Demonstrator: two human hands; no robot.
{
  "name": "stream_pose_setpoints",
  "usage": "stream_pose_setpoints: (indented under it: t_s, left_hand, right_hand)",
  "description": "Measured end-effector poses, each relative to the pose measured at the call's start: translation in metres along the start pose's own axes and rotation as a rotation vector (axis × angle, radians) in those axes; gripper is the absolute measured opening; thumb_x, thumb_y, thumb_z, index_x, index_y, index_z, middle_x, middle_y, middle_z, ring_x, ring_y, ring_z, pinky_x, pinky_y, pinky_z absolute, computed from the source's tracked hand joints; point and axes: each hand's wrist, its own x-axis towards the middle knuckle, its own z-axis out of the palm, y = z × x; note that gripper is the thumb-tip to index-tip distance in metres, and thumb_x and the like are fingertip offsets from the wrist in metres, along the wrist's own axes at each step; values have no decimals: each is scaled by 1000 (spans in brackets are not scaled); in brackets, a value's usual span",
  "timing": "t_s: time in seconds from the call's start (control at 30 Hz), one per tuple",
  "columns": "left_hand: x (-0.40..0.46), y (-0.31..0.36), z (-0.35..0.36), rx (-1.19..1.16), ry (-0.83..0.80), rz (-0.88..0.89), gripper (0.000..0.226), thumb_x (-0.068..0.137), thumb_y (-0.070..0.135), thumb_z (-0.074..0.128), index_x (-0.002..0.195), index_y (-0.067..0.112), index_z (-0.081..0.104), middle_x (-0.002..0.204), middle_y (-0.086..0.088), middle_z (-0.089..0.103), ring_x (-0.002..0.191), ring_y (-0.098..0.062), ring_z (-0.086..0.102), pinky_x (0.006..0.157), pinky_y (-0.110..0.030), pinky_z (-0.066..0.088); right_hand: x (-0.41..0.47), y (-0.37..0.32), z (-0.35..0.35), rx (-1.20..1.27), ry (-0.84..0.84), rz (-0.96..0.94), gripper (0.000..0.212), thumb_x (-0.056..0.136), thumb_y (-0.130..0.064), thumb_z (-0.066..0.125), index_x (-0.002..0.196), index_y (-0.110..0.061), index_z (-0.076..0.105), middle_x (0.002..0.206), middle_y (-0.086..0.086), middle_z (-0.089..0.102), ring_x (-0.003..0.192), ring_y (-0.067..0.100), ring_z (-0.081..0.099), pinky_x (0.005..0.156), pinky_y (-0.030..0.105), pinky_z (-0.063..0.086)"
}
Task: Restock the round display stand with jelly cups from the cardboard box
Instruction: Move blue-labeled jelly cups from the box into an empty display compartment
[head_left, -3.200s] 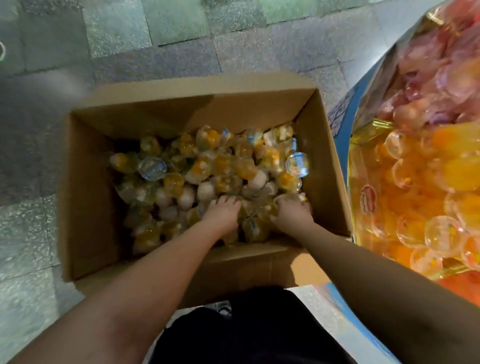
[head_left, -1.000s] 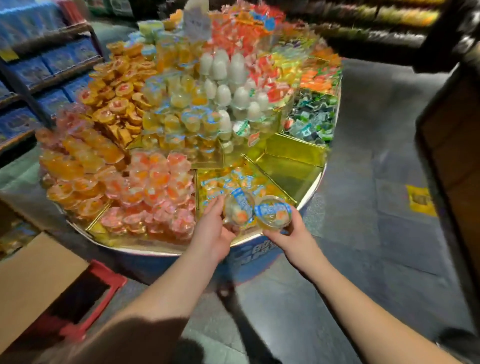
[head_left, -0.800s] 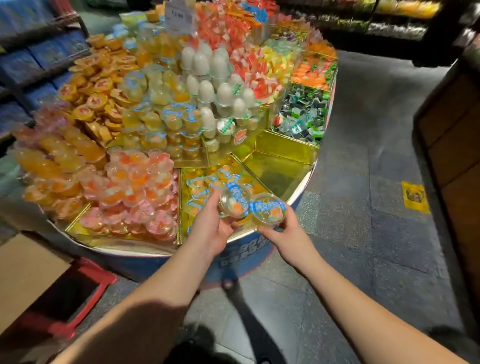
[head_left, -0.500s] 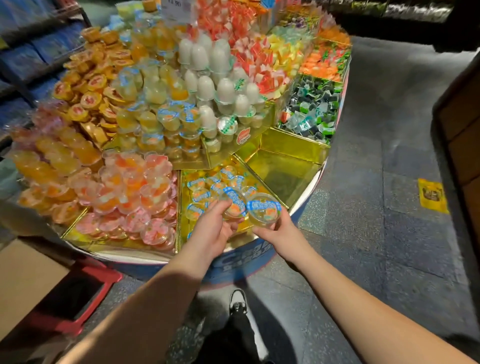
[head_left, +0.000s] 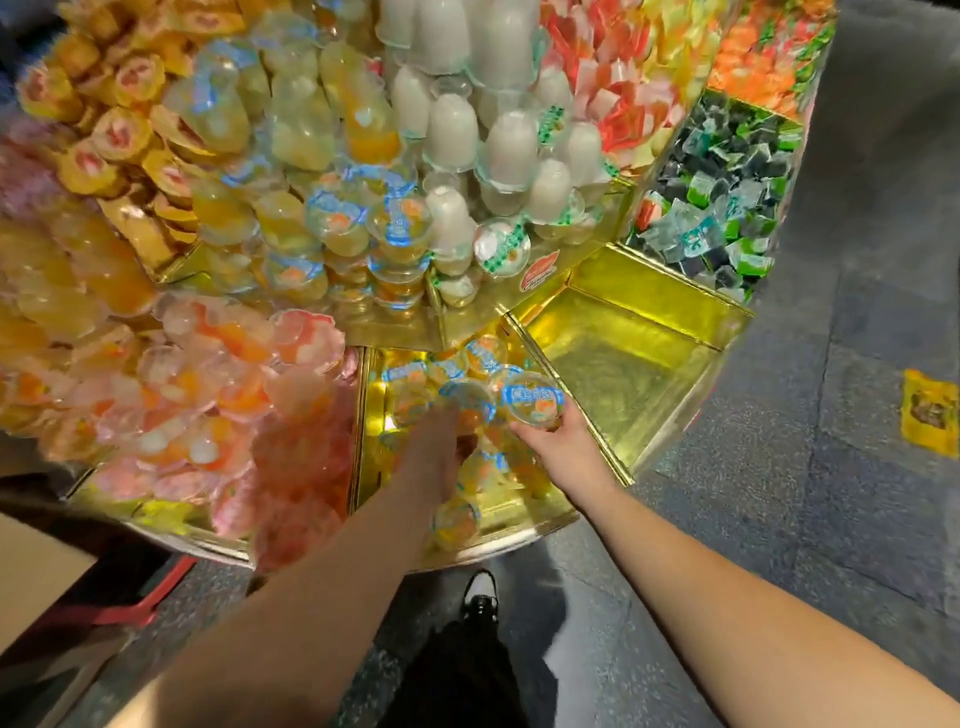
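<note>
- A person's left hand (head_left: 434, 441) reaches into a gold compartment (head_left: 371, 415) at the stand (head_left: 519, 538)'s near edge, fingers closed on a blue-lidded jelly cup (head_left: 467, 397) held just above the loose cups lying there.
- The right hand (head_left: 556, 441) holds a second cup (head_left: 532, 400) from below, fingers and thumb curled round its side, over the same compartment's right wall.
- More cups (head_left: 457, 514) of the same kind lie scattered on the gold floor beneath both hands, some on their sides.
- The next compartment (head_left: 623, 364), to the right, shows bare gold lining.
- Pink-and-orange cups (head_left: 208, 415) fill the section to the left; white cups (head_left: 457, 130) and yellow cups (head_left: 311, 130) are heaped on the tier above.
- A corner of the cardboard box (head_left: 36, 587) shows at lower left, on the floor beside a red frame (head_left: 150, 603).
- A dark shoe (head_left: 480, 592) stands on the grey floor below the stand.
</note>
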Motion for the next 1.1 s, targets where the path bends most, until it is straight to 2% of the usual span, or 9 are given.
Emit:
stream_pose_setpoints:
  t_s: [0.17, 0.33, 0.4, 0.53, 0.67, 0.83, 0.9, 1.0, 1.1]
  left_hand:
    - [58, 6, 8, 1, 76, -47, 23, 85, -14, 54, 69, 3, 53, 49, -5, 54, 43, -13, 50, 39, -16, 39]
    - [107, -1, 13, -117, 110, -52, 21, 90, -6, 52, 72, 4, 56, 50, -3, 55, 46, -13, 48, 41, -20, 38]
    - [120, 1, 16, -139, 130, -48, 22, 96, 0, 48, 76, 3, 56, 47, -2, 55, 38, -11, 46, 37, -19, 35]
    - [130, 4, 22, -244, 158, -47, 12, 100, 7, 48, 106, -1, 53, 64, -9, 57, 36, -10, 50, 36, -17, 37]
    - [132, 3, 21, -304, 171, -25, 18, 100, 12, 51, 114, 0, 56, 80, -12, 63, 45, -9, 59, 43, -18, 46]
    - [131, 7, 16, -396, 58, -8, 11, 98, 4, 53, 106, -1, 58, 82, -12, 65, 62, -14, 65, 58, -20, 54]
    - [129, 10, 16, -364, 4, -5, 11, 94, -2, 54, 102, -2, 62, 84, -11, 67, 68, -15, 65, 62, -19, 55]
    - [127, 11, 14, -322, -25, 17, 16, 89, -6, 59, 103, 0, 64, 86, -8, 70, 71, -14, 66, 66, -19, 54]
    - [128, 11, 13, -299, 0, 44, 31, 86, -5, 65, 117, -3, 59, 90, -8, 69, 72, -14, 66, 64, -19, 54]
  right_hand:
    - [49, 0, 17, -44, 77, 45, 37, 74, -9, 83, 98, -25, 59, 101, 3, 71, 87, 10, 68, 85, 29, 52]
    - [87, 6, 47, -119, 69, 43, 55, 69, -51, 77, 115, -25, 60, 107, -4, 68, 95, 12, 66, 90, 36, 53]
    - [90, -5, 56, -118, 95, 37, 60, 72, -51, 74, 123, -23, 59, 115, 0, 64, 100, 14, 62, 87, 26, 47]
    - [111, -6, 65, -65, 157, 61, 32, 86, -22, 74, 112, -20, 57, 97, -6, 59, 85, 9, 59, 65, 1, 35]
    - [117, -5, 77, -19, 215, 33, 47, 84, -28, 75, 125, -15, 56, 114, -1, 54, 109, 21, 57, 87, 24, 41]
    - [117, 1, 73, 18, 141, 61, 51, 87, -32, 71, 133, -24, 50, 124, 1, 61, 103, 13, 60, 65, 3, 39]
    - [116, 2, 69, 31, 86, 104, 52, 90, -35, 67, 137, -30, 45, 121, -4, 63, 98, 9, 60, 63, 6, 37]
    - [111, -2, 65, 45, 75, 132, 53, 94, -37, 62, 143, -31, 41, 111, -13, 62, 91, 5, 60, 72, 17, 39]
    - [117, -6, 69, 33, 87, 128, 59, 95, -36, 62, 148, -22, 39, 113, -16, 55, 106, 8, 56, 85, 18, 35]
